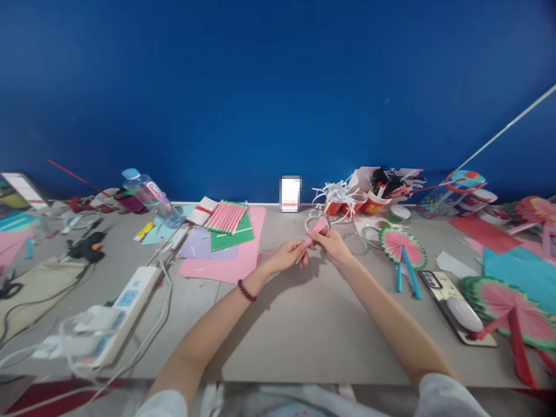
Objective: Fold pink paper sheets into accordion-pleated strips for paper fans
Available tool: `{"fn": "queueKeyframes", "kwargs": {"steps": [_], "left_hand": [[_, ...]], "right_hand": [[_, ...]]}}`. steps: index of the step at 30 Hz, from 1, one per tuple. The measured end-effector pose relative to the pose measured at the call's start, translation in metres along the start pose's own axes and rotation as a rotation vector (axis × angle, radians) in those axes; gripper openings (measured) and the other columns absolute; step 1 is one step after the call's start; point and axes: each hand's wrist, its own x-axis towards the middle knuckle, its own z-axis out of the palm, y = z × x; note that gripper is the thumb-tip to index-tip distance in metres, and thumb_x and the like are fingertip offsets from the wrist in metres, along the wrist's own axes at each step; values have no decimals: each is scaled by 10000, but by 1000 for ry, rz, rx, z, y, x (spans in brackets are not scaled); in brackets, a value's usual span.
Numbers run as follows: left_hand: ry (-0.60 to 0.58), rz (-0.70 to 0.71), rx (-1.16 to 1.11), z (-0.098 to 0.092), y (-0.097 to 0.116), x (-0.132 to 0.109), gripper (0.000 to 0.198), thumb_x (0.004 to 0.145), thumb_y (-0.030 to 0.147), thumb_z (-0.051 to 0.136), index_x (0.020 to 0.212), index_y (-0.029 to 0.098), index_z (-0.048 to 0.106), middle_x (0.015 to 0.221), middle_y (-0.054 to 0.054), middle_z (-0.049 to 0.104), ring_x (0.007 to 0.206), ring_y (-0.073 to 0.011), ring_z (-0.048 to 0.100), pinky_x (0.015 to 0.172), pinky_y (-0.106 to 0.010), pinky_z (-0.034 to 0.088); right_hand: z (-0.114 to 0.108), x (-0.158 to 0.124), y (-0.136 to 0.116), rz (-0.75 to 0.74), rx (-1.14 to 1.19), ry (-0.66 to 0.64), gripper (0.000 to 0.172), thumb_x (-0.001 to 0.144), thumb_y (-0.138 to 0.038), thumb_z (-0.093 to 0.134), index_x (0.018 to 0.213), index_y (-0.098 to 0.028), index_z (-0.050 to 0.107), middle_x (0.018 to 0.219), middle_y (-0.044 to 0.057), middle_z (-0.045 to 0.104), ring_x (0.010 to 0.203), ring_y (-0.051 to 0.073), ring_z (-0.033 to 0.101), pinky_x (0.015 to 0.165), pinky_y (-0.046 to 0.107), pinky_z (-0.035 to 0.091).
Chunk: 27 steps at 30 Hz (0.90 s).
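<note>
Both of my hands are raised over the middle of the table, close together on one folded strip of pink paper (320, 225). The fingers of my left hand (287, 255) are closed on its lower end. My right hand (332, 243) pinches it higher up, near the top end. Behind the hands, a roll of clear tape (309, 222) is partly hidden. A pleated pink and green stack of folded paper (226, 217) lies to the left on green paper (234, 233). To the right is a round paper fan (402, 246) with blue handles.
A power strip (130, 307) with white cables takes up the left front. A water bottle (152, 194) leans at the back left. Paper cups (374, 204) with tools and scraps stand at the back right. A phone (443, 301) with a mouse (464, 313) lies right. A lit phone (290, 194) stands against the wall.
</note>
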Motion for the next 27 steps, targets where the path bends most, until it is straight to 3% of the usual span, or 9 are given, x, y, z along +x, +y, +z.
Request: {"fn": "queueKeyframes", "kwargs": {"steps": [3,5,9,13,18,20,24,27], "left_hand": [[-204,-60,-116,-7,5,-3,554,811,561,561,1143,118,575,776,-80,676,599,-109,605,618,-237,414],[-274,-94,-176,-10,4,-4,559,801,525,604,1183,121,551,911,-140,691,722,-155,659,700,-273,452],[-285,-98,-239,-12,-4,-2,556,792,479,641,1200,116,537,1008,-192,683,849,-209,680,772,-311,478],[-259,-73,-220,-11,-11,0,589,768,486,662,1216,125,536,971,-185,696,827,-209,689,765,-303,490],[-260,-80,-108,-12,-4,-3,603,758,478,670,1242,145,533,947,-158,700,835,-206,684,751,-297,493],[-185,-68,-14,-15,2,-4,576,732,440,705,1200,134,565,916,-144,702,833,-206,673,737,-295,491],[203,37,104,-20,10,-3,446,719,415,704,1051,126,630,938,-119,681,818,-183,637,687,-271,481],[358,128,107,-20,15,-3,347,704,391,714,934,137,662,930,-86,671,827,-157,610,720,-256,466]], "right_hand": [[-6,3,1,11,0,81,276,578,-396,795,635,-159,666,585,-13,588,520,85,457,530,248,376],[-10,6,1,19,-26,117,280,556,-398,802,645,-163,680,592,-16,588,525,83,451,522,243,369],[-15,10,3,20,-52,135,287,550,-413,801,642,-166,687,593,-15,591,526,81,442,518,238,362],[-16,11,6,7,-79,132,297,559,-429,793,644,-164,690,594,-8,599,531,86,445,520,240,357],[-16,7,2,27,-137,44,304,583,-439,780,638,-157,682,569,-6,588,522,92,447,522,248,353],[-15,4,-3,72,-192,-66,309,593,-439,772,645,-148,682,577,1,595,533,97,462,534,251,358],[-7,-6,-10,118,-323,-284,292,625,-420,748,706,-145,693,613,-3,601,559,97,473,555,245,351],[0,-14,-12,88,-405,-342,290,650,-436,721,721,-157,684,620,-17,582,563,93,458,545,235,333]]}}
